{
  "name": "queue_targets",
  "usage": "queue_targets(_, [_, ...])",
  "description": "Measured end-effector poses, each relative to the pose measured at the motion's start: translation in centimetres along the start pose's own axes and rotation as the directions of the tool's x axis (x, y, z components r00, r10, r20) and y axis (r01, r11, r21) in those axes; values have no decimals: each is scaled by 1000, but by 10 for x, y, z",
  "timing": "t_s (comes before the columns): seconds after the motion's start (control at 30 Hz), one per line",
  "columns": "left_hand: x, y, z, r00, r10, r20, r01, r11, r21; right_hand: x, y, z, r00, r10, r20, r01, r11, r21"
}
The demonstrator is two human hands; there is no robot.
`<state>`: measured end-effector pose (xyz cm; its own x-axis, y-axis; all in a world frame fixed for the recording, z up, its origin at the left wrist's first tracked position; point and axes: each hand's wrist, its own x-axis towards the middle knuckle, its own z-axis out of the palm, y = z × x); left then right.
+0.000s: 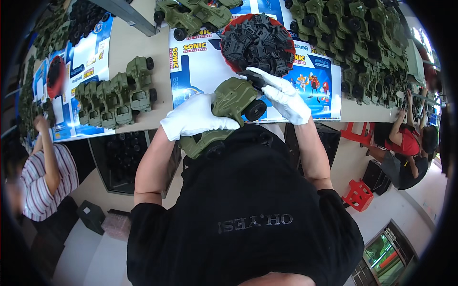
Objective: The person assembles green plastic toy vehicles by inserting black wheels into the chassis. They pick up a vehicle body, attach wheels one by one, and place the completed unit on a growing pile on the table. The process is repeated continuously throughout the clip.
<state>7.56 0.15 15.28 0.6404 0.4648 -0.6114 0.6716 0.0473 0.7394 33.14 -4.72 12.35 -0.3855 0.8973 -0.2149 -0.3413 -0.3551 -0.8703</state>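
An olive-green toy vehicle (234, 97) with black wheels is held at the table's near edge, its lower end reaching down against my black shirt. My left hand (193, 117), in a white glove, is wrapped over the vehicle's middle with the thumb along it. At the far end of the vehicle, my gloved right hand (286, 97) has its fingers closed on a small black plastic part (256, 79). That part touches or nearly touches the green body; the exact contact is hidden by the fingers. Just beyond is a red basin (230, 62) heaped with similar black parts (260, 43).
Printed blue-and-white sheets (191, 71) cover the table. Green toy vehicles stand in a row (114, 100) at left and crowd the far right (353, 28). A metal post (126, 16) rises at upper left. Co-workers sit left (50, 167) and right (405, 148), near red stools (359, 194).
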Motion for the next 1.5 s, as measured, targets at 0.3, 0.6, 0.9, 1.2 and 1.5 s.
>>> queue_targets(0.3, [-5, -1, 6, 1000, 2, 18, 1, 986, -169, -5, 11, 1, 994, 112, -20, -110, 991, 79])
queue_targets(0.6, [-4, -16, 16, 999, 22, -29, -27, 983, -179, -5, 15, 6, 998, 59, -9, -59, 997, -47])
queue_targets(0.9, [-2, -26, 21, 997, 52, -49, -63, 957, -284, -6, 12, 12, 1000, 6, -15, -10, 937, -349])
queue_targets(1.2, [-19, 34, 24, 940, 34, -339, 119, 899, 421, 22, 13, 27, 851, 126, -510, -190, 979, -75])
queue_targets(1.5, [-24, 10, 61, 841, 445, -307, -192, 776, 601, -15, 16, 64, 836, 231, -497, -266, 964, -1])
